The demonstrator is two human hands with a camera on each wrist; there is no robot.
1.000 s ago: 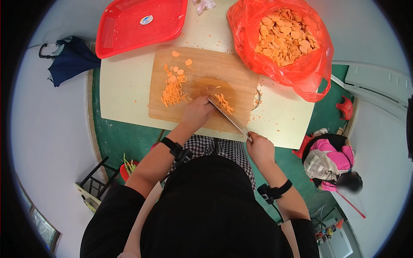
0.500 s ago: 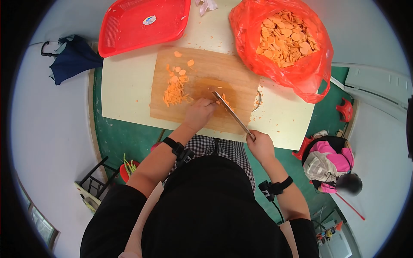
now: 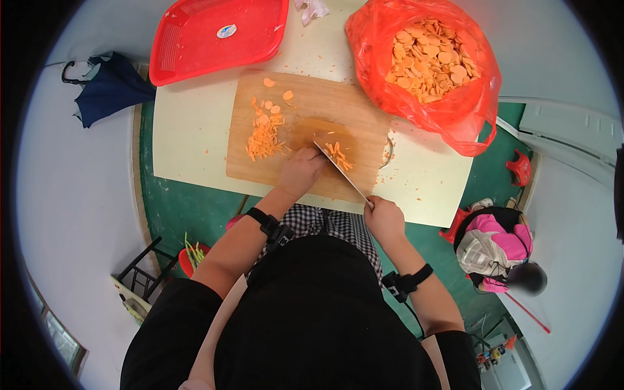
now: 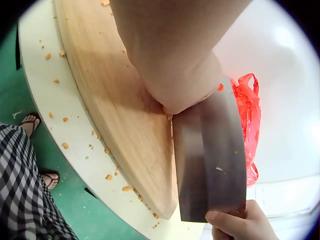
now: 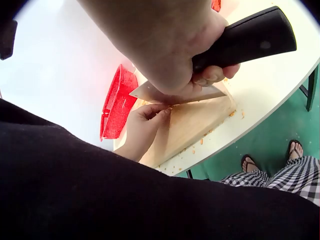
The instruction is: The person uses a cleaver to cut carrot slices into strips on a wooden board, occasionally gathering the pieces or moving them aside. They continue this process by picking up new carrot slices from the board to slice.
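Note:
My right hand (image 3: 385, 219) grips the black handle (image 5: 250, 42) of a wide-bladed knife (image 4: 210, 155). The blade stands on edge on the wooden board (image 3: 305, 91), its far end beside my left fingers. With curled fingers my left hand (image 3: 301, 172) presses a small orange piece (image 5: 170, 108) against the board; most of that piece is hidden under the fingertips. Thin orange strips (image 3: 338, 156) lie just right of the blade. A larger heap of strips (image 3: 263, 140) and a few round slices (image 3: 269, 82) lie on the board's left part.
Behind the board at left is a red basket (image 3: 221, 32); at right stands a red bag (image 3: 364, 39) full of orange slices. A metal ring (image 3: 389, 153) sticks out from the board's right edge. Crumbs dot the table (image 3: 188, 143). At far right is a seated person (image 3: 497, 240).
The knife lifted and shifted right over the strips, then came back down beside my left fingers. My right hand has moved slightly left; my left hand has barely moved.

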